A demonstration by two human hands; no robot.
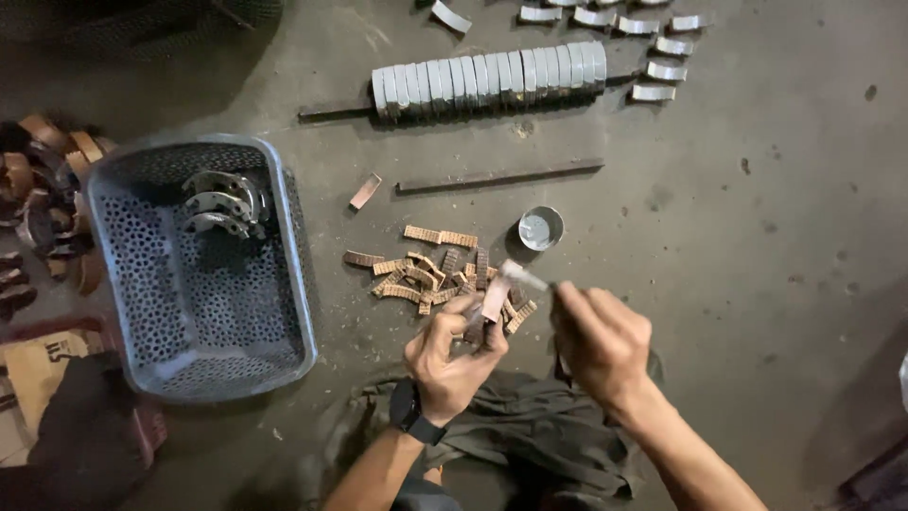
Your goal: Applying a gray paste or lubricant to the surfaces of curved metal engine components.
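My left hand [452, 358] holds a short brown lining strip [495, 299] upright over a pile of similar ribbed brown strips [430, 273] on the concrete floor. A dark watch sits on that wrist. My right hand [600, 343] grips a small brush whose pale tip [523, 275] touches the top of the held strip. A small round tin [540, 228] with grey liquid stands just beyond the pile, close to the brush tip.
A grey perforated plastic basket [298, 274] at left holds a few curved metal shoes [222, 203]. A row of curved metal pieces [489, 78] is threaded on a rod at the top, with loose ones [662, 71] nearby. A flat bar [499, 177] lies below. Rusty parts [43, 203] pile at far left.
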